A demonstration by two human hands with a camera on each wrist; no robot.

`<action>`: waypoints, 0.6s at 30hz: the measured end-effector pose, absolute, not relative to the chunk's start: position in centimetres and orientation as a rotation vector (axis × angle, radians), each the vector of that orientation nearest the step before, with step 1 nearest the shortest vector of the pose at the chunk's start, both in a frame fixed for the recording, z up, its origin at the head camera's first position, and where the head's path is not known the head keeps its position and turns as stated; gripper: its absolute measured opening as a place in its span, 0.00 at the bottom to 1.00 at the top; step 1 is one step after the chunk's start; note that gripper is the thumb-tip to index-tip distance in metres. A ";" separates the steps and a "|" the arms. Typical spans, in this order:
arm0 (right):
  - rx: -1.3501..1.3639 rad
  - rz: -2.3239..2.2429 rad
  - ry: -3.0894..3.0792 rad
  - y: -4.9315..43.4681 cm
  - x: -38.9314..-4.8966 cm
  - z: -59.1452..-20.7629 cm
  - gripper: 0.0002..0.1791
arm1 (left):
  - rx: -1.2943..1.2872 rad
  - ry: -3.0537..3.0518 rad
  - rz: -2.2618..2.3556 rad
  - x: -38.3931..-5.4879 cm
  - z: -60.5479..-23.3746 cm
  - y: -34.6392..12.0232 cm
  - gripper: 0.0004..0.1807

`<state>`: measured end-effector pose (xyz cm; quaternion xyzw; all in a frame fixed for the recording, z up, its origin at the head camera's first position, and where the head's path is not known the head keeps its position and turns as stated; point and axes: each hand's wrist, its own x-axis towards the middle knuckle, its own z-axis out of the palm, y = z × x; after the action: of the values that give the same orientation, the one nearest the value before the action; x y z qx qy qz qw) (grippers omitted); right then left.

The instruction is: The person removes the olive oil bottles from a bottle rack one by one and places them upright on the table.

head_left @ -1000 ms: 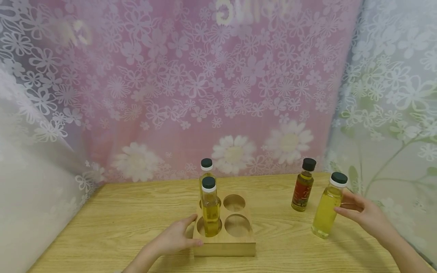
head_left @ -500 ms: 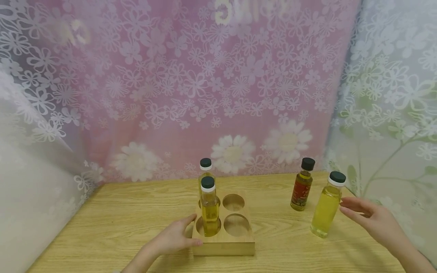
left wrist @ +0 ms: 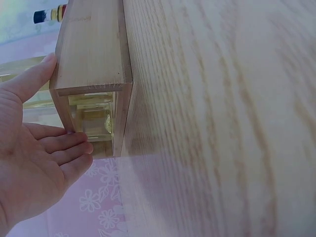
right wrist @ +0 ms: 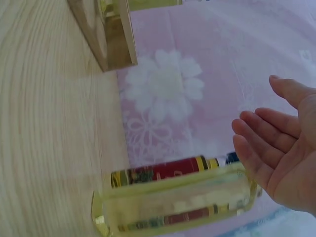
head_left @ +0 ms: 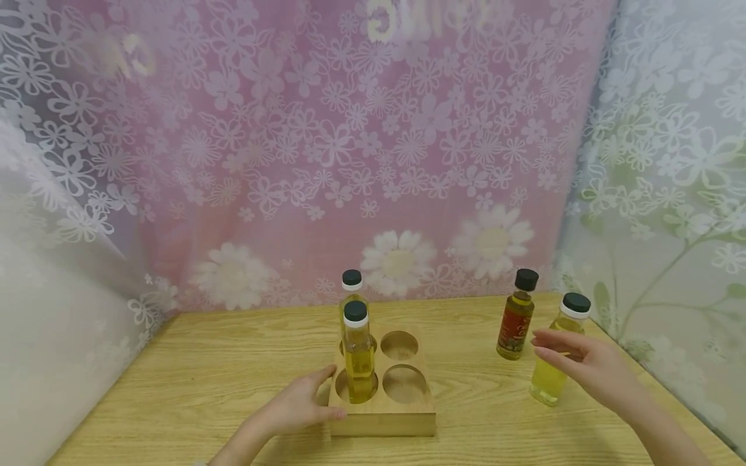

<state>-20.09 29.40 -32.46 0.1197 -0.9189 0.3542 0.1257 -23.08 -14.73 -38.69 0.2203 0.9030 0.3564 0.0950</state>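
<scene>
A wooden bottle rack with round holes stands on the table. My left hand rests on its near left corner, the thumb at the front edge and the fingers along the open side. In its left holes stand two dark-capped oil bottles, a nearer bottle and a farther bottle partly behind it. On the right, a third pale-yellow oil bottle stands on the table, with a smaller red-labelled bottle behind it. My right hand, empty with relaxed fingers, overlaps the third bottle's upper part in the head view.
The rack's two right holes hold nothing. A floral pink curtain hangs along the table's back edge, and a pale one hangs on the right. Wooden table surface lies between the rack and the right-hand bottles.
My right hand lets go of the pale-yellow oil bottle, draws back to its right, then comes left in front of it. The left hand and the rack keep their places.
</scene>
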 end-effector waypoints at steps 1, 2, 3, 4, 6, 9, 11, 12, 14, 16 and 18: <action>0.354 1.026 -2.674 29.0 -20.3 -32.4 0.22 | 0.654 2.677 1.056 -23.1 -38.7 -14.7 0.50; 0.351 1.021 -2.677 28.5 -20.5 -32.3 0.22 | 0.655 2.677 1.056 -23.1 -38.6 -14.8 0.50; 0.359 1.024 -2.677 28.1 -20.7 -32.1 0.21 | 0.657 2.676 1.057 -23.0 -38.6 -14.7 0.50; 0.373 1.028 -2.674 27.7 -20.9 -32.0 0.21 | 0.661 2.675 1.057 -23.0 -38.6 -14.8 0.50; 0.425 1.061 -2.658 27.0 -21.3 -31.8 0.21 | 0.666 2.674 1.053 -23.0 -38.5 -14.8 0.49; 0.515 1.142 -2.630 25.9 -22.1 -31.4 0.22 | 0.666 2.669 1.051 -23.1 -38.5 -14.7 0.49; 0.547 1.193 -2.627 25.2 -22.7 -31.2 0.23 | 0.661 2.665 1.052 -23.1 -38.5 -14.7 0.49; 0.557 1.213 -2.631 24.8 -23.0 -31.1 0.24 | 0.656 2.663 1.052 -23.1 -38.5 -14.7 0.50; 0.570 1.219 -2.638 24.1 -23.5 -30.9 0.25 | 0.651 2.661 1.053 -23.1 -38.5 -14.7 0.50; 0.575 1.197 -2.650 23.5 -24.1 -30.7 0.25 | 0.652 2.662 1.051 -23.1 -38.5 -14.8 0.50; 0.584 1.176 -2.649 22.8 -24.6 -30.6 0.26 | 0.652 2.666 1.047 -23.1 -38.5 -14.8 0.50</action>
<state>-24.59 22.78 -30.59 0.1966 -0.8922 0.3960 0.0922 -23.09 -14.80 -38.51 0.2208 0.9029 0.3545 0.1021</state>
